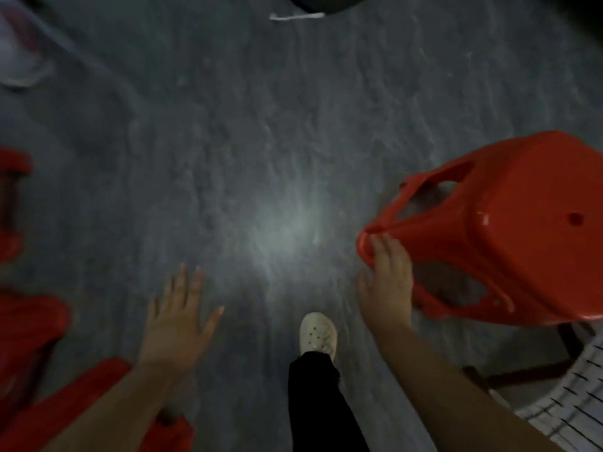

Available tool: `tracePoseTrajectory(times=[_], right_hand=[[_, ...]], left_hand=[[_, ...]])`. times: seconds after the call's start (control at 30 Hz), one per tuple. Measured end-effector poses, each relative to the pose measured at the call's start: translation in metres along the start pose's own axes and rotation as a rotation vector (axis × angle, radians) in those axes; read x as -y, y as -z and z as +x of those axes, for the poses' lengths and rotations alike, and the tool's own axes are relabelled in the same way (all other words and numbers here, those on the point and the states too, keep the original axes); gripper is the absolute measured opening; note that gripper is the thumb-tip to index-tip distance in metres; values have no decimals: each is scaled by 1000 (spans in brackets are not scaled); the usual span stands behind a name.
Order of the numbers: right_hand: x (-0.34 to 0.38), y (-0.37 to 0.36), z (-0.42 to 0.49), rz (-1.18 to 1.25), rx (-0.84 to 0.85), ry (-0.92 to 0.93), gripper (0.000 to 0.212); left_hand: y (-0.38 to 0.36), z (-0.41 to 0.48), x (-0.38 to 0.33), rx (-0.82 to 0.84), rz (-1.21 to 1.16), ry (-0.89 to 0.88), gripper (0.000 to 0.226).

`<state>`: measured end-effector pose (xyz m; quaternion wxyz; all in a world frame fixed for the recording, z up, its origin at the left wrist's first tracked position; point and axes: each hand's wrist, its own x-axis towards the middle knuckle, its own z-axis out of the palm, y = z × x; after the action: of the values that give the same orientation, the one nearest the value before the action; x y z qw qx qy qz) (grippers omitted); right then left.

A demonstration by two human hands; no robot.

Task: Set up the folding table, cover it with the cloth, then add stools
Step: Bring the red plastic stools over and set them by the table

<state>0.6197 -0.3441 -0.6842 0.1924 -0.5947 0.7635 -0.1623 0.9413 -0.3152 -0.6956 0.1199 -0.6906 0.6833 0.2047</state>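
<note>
Spreads the fingers of the left hand (177, 318) over the floor (261, 141), gripping nothing, likely for balance. Rests the fingers of the right hand (386, 288), straight and together, on 1 leg of the tipped red stool (522, 230), seemingly steering it down beside the striped cloth (571, 396).

A grey, mottled floor (261, 125) fills the frame, with a pale patch of light at its centre. A white shoe (318, 332) stands on it at lower centre. Red stools (29, 324) sit along the left edge. A blurred white thing (23, 57) lies at upper left, and a dark object (323, 1) with a white strip at the top edge.
</note>
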Motion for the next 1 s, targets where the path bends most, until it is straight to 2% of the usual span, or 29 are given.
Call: tracePoseTrajectory(times=[0.07, 0.17, 0.27, 0.33, 0.4, 0.5, 0.57, 0.63, 0.7, 0.73, 0.83, 1.0], right_hand=[[62, -32, -38, -2, 132, 131, 57], [150, -73, -114, -12, 242, 344, 56], [224, -112, -212, 35, 308, 430, 54], [267, -138, -293, 103, 388, 411, 54], [302, -167, -379, 180, 540, 341, 57], [344, -203, -492, 285, 774, 246, 75], [358, -219, -535, 306, 779, 208, 88], [362, -234, -549, 242, 730, 192, 95], [356, -246, -543, 223, 739, 169, 97], [353, -250, -538, 234, 765, 168, 97], [336, -248, -526, 283, 803, 186, 88], [281, -206, -516, 390, 745, 114, 71]], left_hand=[[0, -38, 51, -74, -3, 77, 83], [-2, -112, 120, -181, -66, 183, 80], [-9, -210, 190, -259, -107, 281, 79], [-24, -287, 241, -253, -153, 393, 81], [-48, -366, 292, -222, -179, 537, 83], [-94, -466, 350, -141, -285, 832, 88], [-121, -506, 372, -86, -418, 1021, 98], [-145, -525, 389, -116, -715, 1124, 106], [-168, -530, 398, -231, -1051, 1087, 116], [-176, -531, 399, -287, -1115, 1068, 120], [-192, -529, 392, -392, -1125, 1051, 121], [-198, -519, 345, -239, -1025, 864, 122]])
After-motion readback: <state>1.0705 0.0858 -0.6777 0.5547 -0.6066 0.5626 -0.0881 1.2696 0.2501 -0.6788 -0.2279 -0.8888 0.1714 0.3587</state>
